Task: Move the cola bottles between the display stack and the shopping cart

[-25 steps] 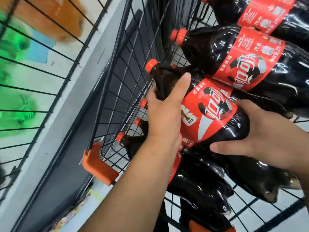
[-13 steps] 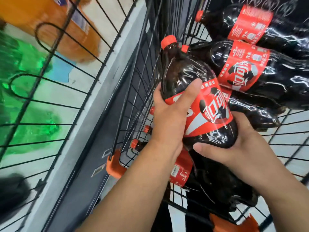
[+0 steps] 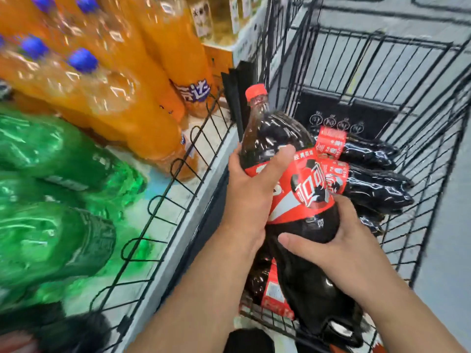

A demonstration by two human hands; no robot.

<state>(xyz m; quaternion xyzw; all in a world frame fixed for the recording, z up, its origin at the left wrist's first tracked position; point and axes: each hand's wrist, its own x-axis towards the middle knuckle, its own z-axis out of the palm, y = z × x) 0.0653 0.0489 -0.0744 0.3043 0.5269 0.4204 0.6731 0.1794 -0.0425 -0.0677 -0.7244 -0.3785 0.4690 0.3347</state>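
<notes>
Gripping the cola bottle [image 3: 309, 281] with both hands, I hold it over the near left part of the cart [image 3: 382, 44]; my left hand [image 3: 251, 200] wraps its shoulder, thumb laid across the top edge of the label [image 3: 303, 197]; my right hand [image 3: 339, 253] cups the dark body just below that label, thumb across the front. The label is red with large white Chinese script and a white swoosh, too smeared to read closely; the cap [image 3: 256, 91] is red; the bottle tilts slightly, cap up and away from me, base low by the cart's near end. Beside it to the right, more cola bottles [image 3: 374, 189] lie on their sides in the cart, red labels showing small print I cannot read. Left of the cart, behind a wire rail [image 3: 163, 200], lie orange bottles [image 3: 142, 110] with blue caps, one showing white Chinese characters on blue, and green bottles [image 3: 51, 200] nearer me.
</notes>
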